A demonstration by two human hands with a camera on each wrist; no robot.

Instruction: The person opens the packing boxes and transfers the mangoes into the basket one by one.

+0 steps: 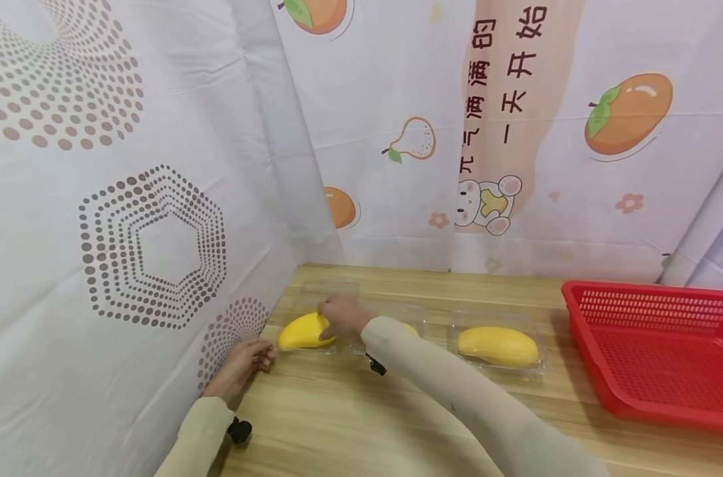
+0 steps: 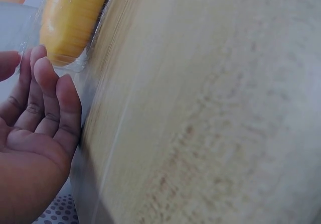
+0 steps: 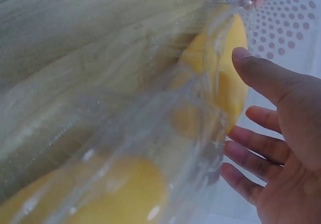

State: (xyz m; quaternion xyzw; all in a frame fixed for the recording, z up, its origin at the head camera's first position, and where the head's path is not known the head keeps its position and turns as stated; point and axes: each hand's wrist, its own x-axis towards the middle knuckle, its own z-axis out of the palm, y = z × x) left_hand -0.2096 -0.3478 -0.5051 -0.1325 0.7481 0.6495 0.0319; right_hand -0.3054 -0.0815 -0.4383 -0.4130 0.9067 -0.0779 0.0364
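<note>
A yellow mango (image 1: 304, 330) lies in a clear plastic box at the far left of the table. My right hand (image 1: 344, 317) reaches over the mango's right end from behind. In the right wrist view, the right hand's thumb and fingers (image 3: 258, 146) are spread beside the mango (image 3: 233, 58), not closed round it. My left hand (image 1: 248, 361) rests on its edge at the box's left, fingers loosely bent and holding nothing. The left wrist view shows its fingertips close to the box's near end, below the mango (image 2: 72, 20).
A second mango (image 1: 410, 329) in a clear box is partly hidden by my right sleeve. Another boxed mango (image 1: 497, 346) sits right of it. A red plastic basket (image 1: 600, 371) stands at the right. Printed curtains (image 1: 266, 165) hang along the left and back.
</note>
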